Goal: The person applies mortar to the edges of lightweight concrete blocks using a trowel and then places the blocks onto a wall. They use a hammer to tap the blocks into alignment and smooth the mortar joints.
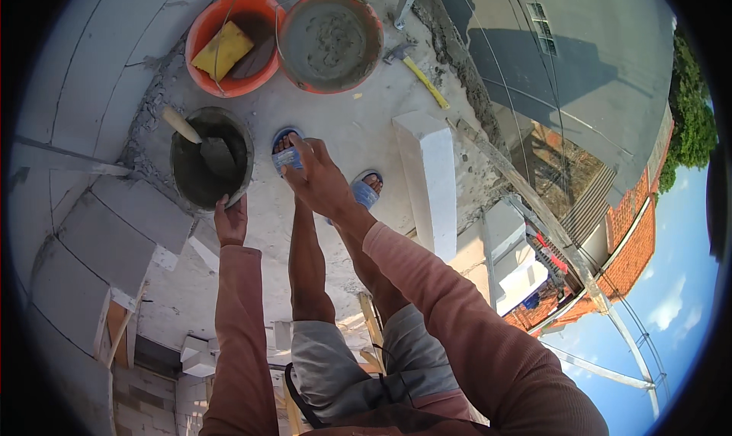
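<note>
My left hand [231,219] grips the near rim of a dark round mortar bowl [242,139], its fingers partly hidden under the rim. Inside the bowl lies a trowel [181,125], its pale wooden handle sticking out over the far left rim and its blade resting in the grey mix. To the right of the bowl, my right hand [326,181] hangs in the air above my feet. Its fingers are loosely bent and apart, with nothing seen between them.
Beyond the bowl stand an orange bucket [200,32] with a yellow sponge [223,49] in dark water and another bucket [379,36] of grey mortar. A yellow-handled hammer [424,81] lies right of them. White blocks [433,184] stand right of my feet; a block wall [99,215] rises left.
</note>
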{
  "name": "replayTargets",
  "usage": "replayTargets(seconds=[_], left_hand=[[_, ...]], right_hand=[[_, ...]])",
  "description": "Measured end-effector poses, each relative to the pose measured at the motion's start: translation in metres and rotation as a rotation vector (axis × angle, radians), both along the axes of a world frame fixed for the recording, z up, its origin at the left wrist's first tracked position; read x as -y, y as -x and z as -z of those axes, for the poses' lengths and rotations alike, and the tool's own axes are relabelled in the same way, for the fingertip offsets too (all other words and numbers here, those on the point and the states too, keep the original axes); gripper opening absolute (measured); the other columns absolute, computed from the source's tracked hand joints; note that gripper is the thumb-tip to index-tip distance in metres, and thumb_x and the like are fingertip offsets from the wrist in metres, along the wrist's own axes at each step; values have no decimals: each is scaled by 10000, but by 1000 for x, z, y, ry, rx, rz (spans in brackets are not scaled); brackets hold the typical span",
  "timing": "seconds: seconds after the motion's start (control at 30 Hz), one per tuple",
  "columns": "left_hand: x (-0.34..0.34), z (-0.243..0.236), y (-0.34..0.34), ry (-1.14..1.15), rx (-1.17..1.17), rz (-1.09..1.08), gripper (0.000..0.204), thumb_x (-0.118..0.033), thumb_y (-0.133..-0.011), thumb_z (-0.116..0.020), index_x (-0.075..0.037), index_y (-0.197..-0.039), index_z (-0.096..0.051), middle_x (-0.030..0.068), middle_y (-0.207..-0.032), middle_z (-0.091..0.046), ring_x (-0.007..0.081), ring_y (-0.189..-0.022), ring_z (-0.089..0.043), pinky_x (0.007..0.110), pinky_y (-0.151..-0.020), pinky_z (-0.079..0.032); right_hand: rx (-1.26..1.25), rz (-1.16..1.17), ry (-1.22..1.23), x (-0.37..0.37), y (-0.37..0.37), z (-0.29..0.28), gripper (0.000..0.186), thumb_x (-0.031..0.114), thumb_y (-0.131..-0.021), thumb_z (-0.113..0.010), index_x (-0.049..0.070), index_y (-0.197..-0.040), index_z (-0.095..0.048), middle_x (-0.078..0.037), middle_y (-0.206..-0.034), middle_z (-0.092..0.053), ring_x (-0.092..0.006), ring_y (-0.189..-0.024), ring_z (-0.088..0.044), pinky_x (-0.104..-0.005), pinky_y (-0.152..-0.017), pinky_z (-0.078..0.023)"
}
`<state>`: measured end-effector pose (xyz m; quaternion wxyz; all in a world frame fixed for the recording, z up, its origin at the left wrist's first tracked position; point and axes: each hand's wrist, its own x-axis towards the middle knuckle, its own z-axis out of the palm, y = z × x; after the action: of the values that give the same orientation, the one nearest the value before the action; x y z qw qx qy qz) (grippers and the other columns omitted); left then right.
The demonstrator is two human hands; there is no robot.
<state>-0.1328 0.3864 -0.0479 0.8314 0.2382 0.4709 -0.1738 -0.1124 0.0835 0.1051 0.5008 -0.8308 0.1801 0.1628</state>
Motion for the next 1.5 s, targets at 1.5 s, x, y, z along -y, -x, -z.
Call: replayTargets(seconds=[1.5], left_hand=[[188, -353, -99, -614, 378, 1204, 657, -58, -945, -592, -43, -1561, -363, 137, -1433, -556, 221, -1221, -633, 342, -900, -627]], right_hand=[[-12, -433, 505, 128, 47, -226, 591, 270, -980, -663, 80, -1504, -465, -130, -1051, -667, -357, -779, -744, -455, -629, -601]])
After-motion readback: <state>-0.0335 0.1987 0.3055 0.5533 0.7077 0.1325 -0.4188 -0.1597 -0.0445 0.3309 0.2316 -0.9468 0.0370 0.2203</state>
